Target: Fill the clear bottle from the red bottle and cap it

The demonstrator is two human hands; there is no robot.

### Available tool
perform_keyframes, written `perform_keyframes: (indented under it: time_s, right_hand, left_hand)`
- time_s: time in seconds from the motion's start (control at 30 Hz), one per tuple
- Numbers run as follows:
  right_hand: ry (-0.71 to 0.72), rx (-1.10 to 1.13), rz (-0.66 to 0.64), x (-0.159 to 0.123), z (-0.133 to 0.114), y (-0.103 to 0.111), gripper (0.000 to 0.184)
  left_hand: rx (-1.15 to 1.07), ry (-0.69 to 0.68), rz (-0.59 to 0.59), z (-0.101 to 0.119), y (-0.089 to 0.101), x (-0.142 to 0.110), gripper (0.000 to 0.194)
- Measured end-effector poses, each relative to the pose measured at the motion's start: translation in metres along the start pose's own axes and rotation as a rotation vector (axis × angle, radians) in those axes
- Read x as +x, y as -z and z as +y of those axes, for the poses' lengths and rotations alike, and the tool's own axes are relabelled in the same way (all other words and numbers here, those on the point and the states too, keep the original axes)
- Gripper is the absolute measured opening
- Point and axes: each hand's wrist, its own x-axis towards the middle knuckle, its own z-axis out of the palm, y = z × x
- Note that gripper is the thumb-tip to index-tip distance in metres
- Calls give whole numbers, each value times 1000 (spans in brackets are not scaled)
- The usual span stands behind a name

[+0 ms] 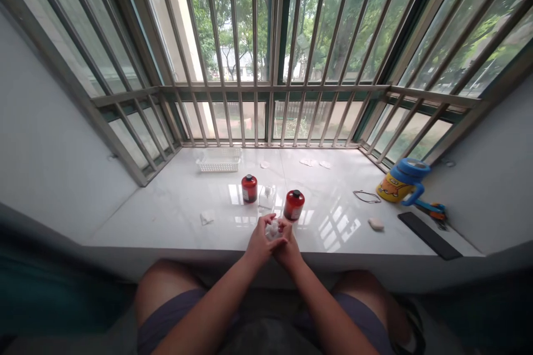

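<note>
Close to the front edge of the white sill, my left hand [260,239] and my right hand [288,241] meet with fingers curled around a small clear, whitish object [273,229]. It looks like a transparent container, but the fingers cover much of it and I cannot make out its exact kind. Just beyond my right hand stands a red bottle [293,206] with a black cap. A second red bottle [249,189], also black-capped, is upright farther back on the left. Between the two stands another clear object [267,197], hard to see against the shiny surface.
A white plastic basket [219,162] sits at the back left, below the window bars [275,89]. Crumpled clear plastic [206,218] lies left of my hands. On the right are a blue-and-yellow mug [397,182], a cord loop [367,196], a pale lump [376,224] and a dark strip [428,234].
</note>
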Motion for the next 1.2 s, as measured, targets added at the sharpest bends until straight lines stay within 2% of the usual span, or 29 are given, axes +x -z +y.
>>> perform_keyframes:
  time_s: [0.07,0.13,0.2,0.3,0.37,0.43,0.6,0.77,0.97,1.1,1.2]
  right_hand:
    - [-2,5,-9,1,0,1,61]
    - [1,13,-17,1,0,3,65]
    - [2,22,-21,1,0,3,68]
    - [-11,37,-24,1,-1,3,71]
    - [-20,49,-27,1,-2,2,79]
    - [-27,59,-28,2,-3,1,87]
    - [-45,73,-29,6,-7,3,94]
    - [-32,99,-37,9,-9,6,95]
    - [-9,115,-23,9,-7,4,92]
    - [-20,122,-17,7,-6,4,93]
    - [-40,117,-21,7,-8,4,94]
  left_hand:
    - [8,-12,-4,2,1,2,58]
    - [26,-28,-22,4,4,4,50]
    - [44,-38,-50,6,7,7,57]
    - [59,-18,-78,6,10,9,81]
    - [63,8,-79,6,11,10,91]
    - [73,23,-87,7,12,13,90]
    - [114,4,-154,12,12,21,67]
    - [115,33,-148,10,12,20,83]
    - [134,0,-191,11,13,22,65]
    - [111,45,-161,9,12,19,78]
    - [119,56,-163,8,13,18,79]
